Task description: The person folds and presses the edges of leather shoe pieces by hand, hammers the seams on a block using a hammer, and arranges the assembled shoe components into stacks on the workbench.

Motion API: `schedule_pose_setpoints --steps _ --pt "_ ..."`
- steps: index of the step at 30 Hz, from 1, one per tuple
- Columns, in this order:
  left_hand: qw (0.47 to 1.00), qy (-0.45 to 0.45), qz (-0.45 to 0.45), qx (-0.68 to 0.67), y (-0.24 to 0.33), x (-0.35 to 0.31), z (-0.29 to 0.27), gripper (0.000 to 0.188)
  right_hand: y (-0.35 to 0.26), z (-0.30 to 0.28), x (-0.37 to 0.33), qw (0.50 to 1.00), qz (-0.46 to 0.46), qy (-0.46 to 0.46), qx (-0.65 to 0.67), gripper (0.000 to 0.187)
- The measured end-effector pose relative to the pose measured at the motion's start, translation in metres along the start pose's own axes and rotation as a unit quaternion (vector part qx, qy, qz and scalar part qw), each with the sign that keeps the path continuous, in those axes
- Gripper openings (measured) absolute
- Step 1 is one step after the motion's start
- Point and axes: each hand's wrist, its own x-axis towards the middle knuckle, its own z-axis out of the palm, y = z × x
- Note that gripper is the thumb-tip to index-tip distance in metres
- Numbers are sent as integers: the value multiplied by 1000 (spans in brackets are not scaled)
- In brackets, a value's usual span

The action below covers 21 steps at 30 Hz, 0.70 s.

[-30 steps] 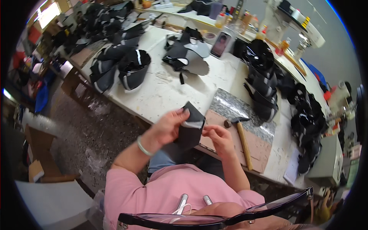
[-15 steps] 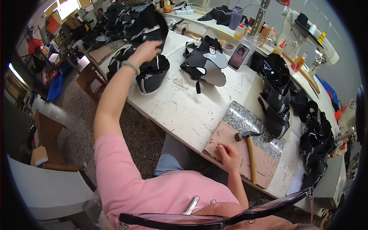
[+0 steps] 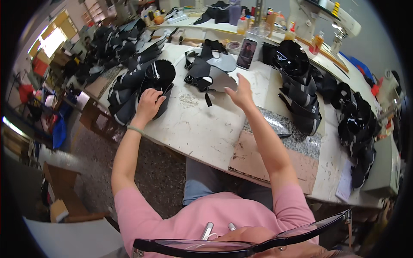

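Observation:
My left hand (image 3: 149, 104) is at the left of the table, its fingers curled on the edge of a black shoe upper (image 3: 164, 107) in a stack. A glossy, curved black upper (image 3: 159, 74) stands just beyond the fingers. My right hand (image 3: 241, 92) is open, thumb apart from the outstretched fingers, holding nothing. Beside it lies a flat black upper with a grey lining (image 3: 223, 78), straps and cut-out holes; whether the fingertips touch it I cannot tell. My right forearm crosses the stone slab (image 3: 269, 120) and hides most of a hammer, whose dark head tip (image 3: 285, 136) shows.
A phone (image 3: 247, 53) leans upright behind the right hand, near a tape roll (image 3: 233, 46). More nested black uppers (image 3: 301, 94) stand to the right. A pinkish board (image 3: 247, 157) lies at the front edge. Bottles (image 3: 241, 25) and a sewing machine (image 3: 346, 23) are at the back.
My left hand has come back toward me, from a raised black piece down to the stack. My right hand has moved from the board by the hammer forward to the flat upper, and has opened.

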Motion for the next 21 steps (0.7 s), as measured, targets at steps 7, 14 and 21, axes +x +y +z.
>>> schedule_pose_setpoints --steps 7,14,21 --pt "948 47 -128 -287 41 8 7 46 -81 -68 4 930 -12 -225 291 31" --pt "627 -203 -138 -739 141 -21 43 81 -86 -186 -28 841 140 -296 430 31" --pt "353 -157 -167 -907 236 -44 26 69 11 -170 -46 872 239 -149 400 36"
